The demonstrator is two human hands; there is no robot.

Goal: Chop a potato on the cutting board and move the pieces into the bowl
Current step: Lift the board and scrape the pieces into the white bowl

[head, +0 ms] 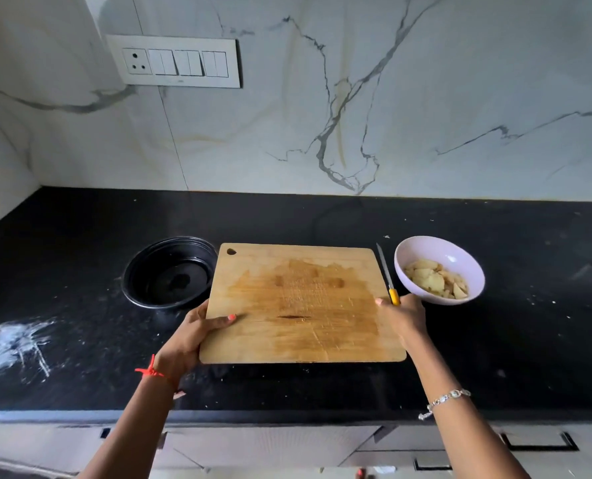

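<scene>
Potato pieces (433,280) lie in bowl (426,248) beside right grip (403,318) clasping cutting board (298,299)

Both hands, left hand (192,335) and right hand (403,316), grip the cutting board (301,305) by its sides. Potato pieces (436,280) lie in the bowl (439,269), the knife (388,276) just beside it.

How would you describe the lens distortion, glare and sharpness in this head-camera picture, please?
Head view: wide-angle distortion tilts the switch plate and splays the forearms; a small glare spot sits inside the white bowl; the black countertop is dim, yet the cutting board looks sharp.
</scene>
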